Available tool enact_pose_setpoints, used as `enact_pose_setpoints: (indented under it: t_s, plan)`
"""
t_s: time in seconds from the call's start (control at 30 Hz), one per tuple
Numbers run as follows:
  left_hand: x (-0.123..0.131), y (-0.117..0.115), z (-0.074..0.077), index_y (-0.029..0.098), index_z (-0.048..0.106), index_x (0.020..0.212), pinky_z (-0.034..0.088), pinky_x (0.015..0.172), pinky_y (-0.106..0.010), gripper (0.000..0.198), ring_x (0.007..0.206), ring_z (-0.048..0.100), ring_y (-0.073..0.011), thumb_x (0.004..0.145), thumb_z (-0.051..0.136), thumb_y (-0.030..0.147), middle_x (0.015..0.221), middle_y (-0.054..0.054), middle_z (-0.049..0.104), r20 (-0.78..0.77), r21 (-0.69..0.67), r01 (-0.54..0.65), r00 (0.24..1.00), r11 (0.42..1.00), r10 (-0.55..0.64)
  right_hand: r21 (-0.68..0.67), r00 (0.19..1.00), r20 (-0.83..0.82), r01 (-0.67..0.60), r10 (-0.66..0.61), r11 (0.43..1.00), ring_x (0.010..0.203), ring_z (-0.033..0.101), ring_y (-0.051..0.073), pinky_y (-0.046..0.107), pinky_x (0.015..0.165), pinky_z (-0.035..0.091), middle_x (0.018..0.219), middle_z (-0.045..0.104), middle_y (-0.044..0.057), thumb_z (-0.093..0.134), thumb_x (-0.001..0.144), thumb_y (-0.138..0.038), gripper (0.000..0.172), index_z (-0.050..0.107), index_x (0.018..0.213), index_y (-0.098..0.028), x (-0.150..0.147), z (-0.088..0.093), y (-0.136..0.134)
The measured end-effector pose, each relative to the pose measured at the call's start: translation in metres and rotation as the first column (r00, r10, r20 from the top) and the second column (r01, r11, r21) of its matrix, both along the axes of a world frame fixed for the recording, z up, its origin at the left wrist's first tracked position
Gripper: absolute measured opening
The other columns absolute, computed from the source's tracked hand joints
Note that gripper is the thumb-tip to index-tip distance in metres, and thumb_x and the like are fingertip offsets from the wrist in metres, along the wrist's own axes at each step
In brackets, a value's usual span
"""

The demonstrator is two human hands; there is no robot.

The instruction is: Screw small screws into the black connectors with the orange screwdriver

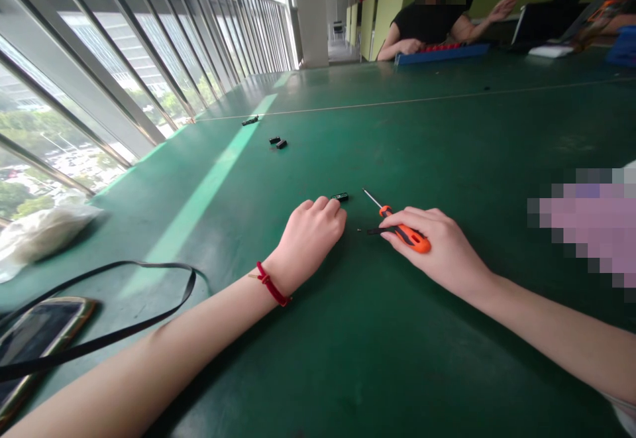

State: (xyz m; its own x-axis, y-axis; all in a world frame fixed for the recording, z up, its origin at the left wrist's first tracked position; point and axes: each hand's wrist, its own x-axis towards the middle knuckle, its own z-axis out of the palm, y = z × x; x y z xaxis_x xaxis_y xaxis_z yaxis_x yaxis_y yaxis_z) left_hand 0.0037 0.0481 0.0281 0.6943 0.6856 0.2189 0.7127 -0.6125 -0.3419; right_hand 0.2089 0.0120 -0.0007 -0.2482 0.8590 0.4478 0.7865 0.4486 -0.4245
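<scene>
My left hand [311, 236] rests knuckles-up on the green table [377, 332], fingers curled, its fingertips touching a small black part [340, 197]. A red cord is tied round that wrist. My right hand [442, 246] lies beside it, closed round the handle of an orange-and-black screwdriver [397, 226] whose thin metal shaft points away to the upper left. A tiny dark screw-like speck [358, 230] lies on the table between the two hands.
Two small black parts [277, 142] and a black stick-shaped piece [250, 120] lie farther out on the left. A phone with a black strap [40, 335] and a plastic bag [42, 232] sit at the left edge. Another person [432, 17] sits across the table behind a blue tray [442, 52].
</scene>
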Motion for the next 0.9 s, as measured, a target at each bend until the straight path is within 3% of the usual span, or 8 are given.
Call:
enact_pose_setpoints:
  t_s: [0.1, 0.2, 0.3, 0.4, 0.57, 0.9]
  plan:
    - [0.000, 0.002, -0.001, 0.013, 0.061, 0.078, 0.038, 0.060, -0.032, 0.019, 0.075, 0.057, -0.0215, 0.087, 0.045, 0.010, 0.081, -0.009, 0.061, 0.005, 0.008, 0.024, 1.000, 1.000, -0.024, -0.006, 1.000, -0.009, 0.001, -0.001, 1.000, 0.069, 0.057, 0.017, 0.032, 0.069, 0.043, 0.084, 0.069, 0.001, 0.058, 0.083, -0.025, 0.010, 0.066, 0.088, -0.022, 0.000, 0.001, 0.000]
    - [-0.001, 0.004, -0.003, 0.015, 0.061, 0.080, 0.041, 0.063, -0.030, 0.018, 0.076, 0.057, -0.0191, 0.088, 0.045, 0.016, 0.081, -0.007, 0.062, 0.192, -0.023, 0.064, 0.980, 0.998, -0.058, -0.009, 1.000, -0.025, 0.001, -0.002, 1.000, 0.069, 0.057, 0.017, 0.032, 0.069, 0.044, 0.085, 0.069, 0.001, 0.059, 0.082, -0.024, 0.009, 0.066, 0.087, -0.022, 0.000, 0.002, 0.000]
    - [0.000, 0.003, -0.005, 0.017, 0.061, 0.080, 0.044, 0.067, -0.025, 0.014, 0.077, 0.057, -0.0151, 0.088, 0.049, 0.019, 0.081, -0.003, 0.062, 0.476, -0.096, 0.170, 0.873, 0.981, -0.105, -0.009, 0.999, -0.042, 0.010, -0.010, 1.000, 0.070, 0.058, 0.017, 0.031, 0.069, 0.044, 0.087, 0.070, 0.001, 0.060, 0.081, -0.023, 0.008, 0.066, 0.087, -0.022, 0.000, 0.002, 0.000]
    - [0.002, 0.000, -0.008, 0.019, 0.061, 0.083, 0.046, 0.070, -0.023, 0.013, 0.079, 0.058, -0.0130, 0.088, 0.050, 0.019, 0.083, -0.001, 0.063, 0.633, -0.144, 0.282, 0.763, 0.949, -0.131, -0.010, 0.998, -0.069, 0.010, -0.011, 1.000, 0.071, 0.059, 0.017, 0.031, 0.069, 0.045, 0.087, 0.071, 0.000, 0.060, 0.081, -0.023, 0.007, 0.065, 0.086, -0.021, -0.001, 0.003, -0.001]
    - [0.004, -0.001, -0.012, 0.018, 0.061, 0.086, 0.047, 0.071, -0.024, 0.014, 0.080, 0.058, -0.0133, 0.091, 0.049, 0.021, 0.087, -0.003, 0.064, 0.649, -0.129, 0.366, 0.734, 0.922, -0.200, -0.001, 0.996, -0.094, -0.006, 0.006, 1.000, 0.071, 0.061, 0.016, 0.029, 0.069, 0.046, 0.085, 0.071, 0.000, 0.061, 0.080, -0.021, 0.005, 0.065, 0.084, -0.021, -0.002, 0.005, -0.001]
    - [0.003, 0.000, -0.014, 0.017, 0.062, 0.088, 0.048, 0.072, -0.025, 0.016, 0.079, 0.058, -0.0134, 0.093, 0.048, 0.023, 0.087, -0.004, 0.065, 0.615, -0.071, 0.381, 0.744, 0.922, -0.260, 0.009, 0.994, -0.105, -0.027, 0.028, 1.000, 0.072, 0.062, 0.015, 0.029, 0.070, 0.045, 0.084, 0.071, -0.001, 0.061, 0.080, -0.020, 0.003, 0.063, 0.083, -0.021, -0.003, 0.005, -0.003]
